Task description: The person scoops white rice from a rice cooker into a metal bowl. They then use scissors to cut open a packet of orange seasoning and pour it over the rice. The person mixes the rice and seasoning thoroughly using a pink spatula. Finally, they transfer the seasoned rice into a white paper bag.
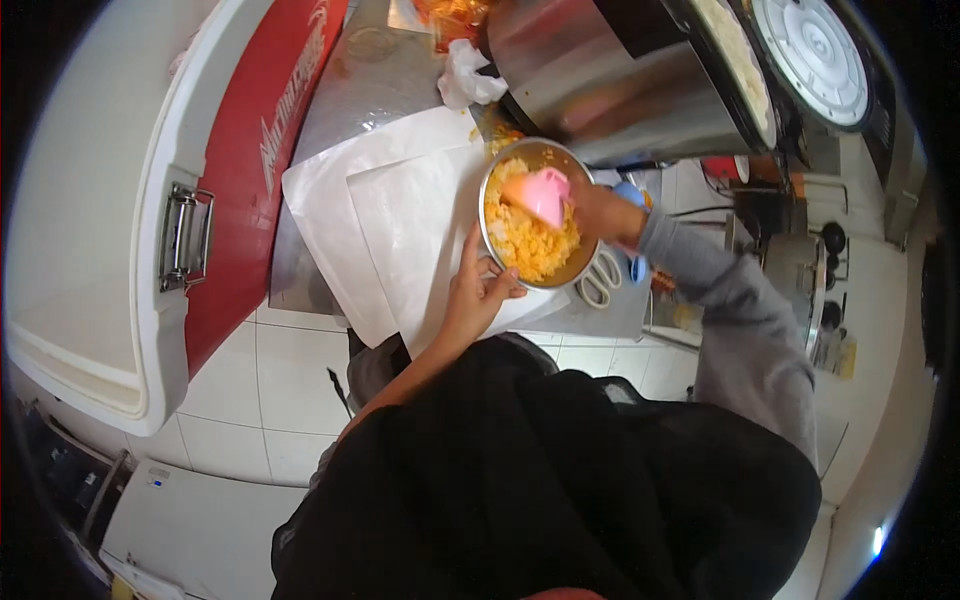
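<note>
A round metal bowl holding orange-yellow rice is tilted over the steel counter. My left hand grips its near left rim, thumb on the edge and fingers beneath. Blurred by motion, my right hand is closed on a pink plastic scoop, whose head is at the rice inside the bowl. Sheets of white paper lie on the counter, left of the bowl and partly under it. The white handles of what look like scissors show just right of the bowl.
A large steel cooker stands beyond the bowl, with a round lid at the upper right. A crumpled white plastic bag lies by the cooker. To the left is a big red and white cool box. Something blue sits beside the white handles.
</note>
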A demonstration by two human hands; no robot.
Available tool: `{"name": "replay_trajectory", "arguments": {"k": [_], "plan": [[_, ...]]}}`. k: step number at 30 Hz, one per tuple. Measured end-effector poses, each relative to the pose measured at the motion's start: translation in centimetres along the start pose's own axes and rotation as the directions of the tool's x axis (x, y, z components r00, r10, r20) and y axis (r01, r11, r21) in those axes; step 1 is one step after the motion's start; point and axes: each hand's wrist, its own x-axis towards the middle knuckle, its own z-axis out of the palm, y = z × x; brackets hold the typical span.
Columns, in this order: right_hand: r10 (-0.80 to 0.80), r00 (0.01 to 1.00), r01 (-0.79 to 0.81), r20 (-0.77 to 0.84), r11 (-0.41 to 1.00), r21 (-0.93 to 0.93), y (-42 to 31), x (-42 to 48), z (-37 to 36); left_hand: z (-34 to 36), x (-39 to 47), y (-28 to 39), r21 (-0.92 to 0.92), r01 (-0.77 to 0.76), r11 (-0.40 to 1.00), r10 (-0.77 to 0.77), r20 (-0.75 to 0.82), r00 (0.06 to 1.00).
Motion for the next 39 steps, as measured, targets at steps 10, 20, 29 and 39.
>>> {"name": "replay_trajectory", "arguments": {"k": [10,20,29,39], "plan": [[0.140,0.947,-0.230,-0.288,0.923,-0.308,-1.9,-2.2,5.3,-0.2,0.2,-0.6,-0.045,-0.001,0.999,-0.001,-0.034,0.999],[-0.043,0.991,-0.033,-0.128,0.843,-0.537,-3.8,-6.4,0.9,-0.7,0.4,-0.2,0.047,-0.028,0.999,0.030,-0.035,0.999],[-0.388,0.906,0.302,-0.167,0.871,-0.388,-2.8,-3.9,-3.0,-1.3,0.9,1.3,0.108,-0.056,0.993,0.061,-0.044,0.997],[-0.341,0.914,-0.017,-0.219,0.508,-0.861,-5.4,-5.8,-0.4,-1.7,1.2,2.6,0.121,-0.023,0.992,0.038,-0.124,0.992]]}}
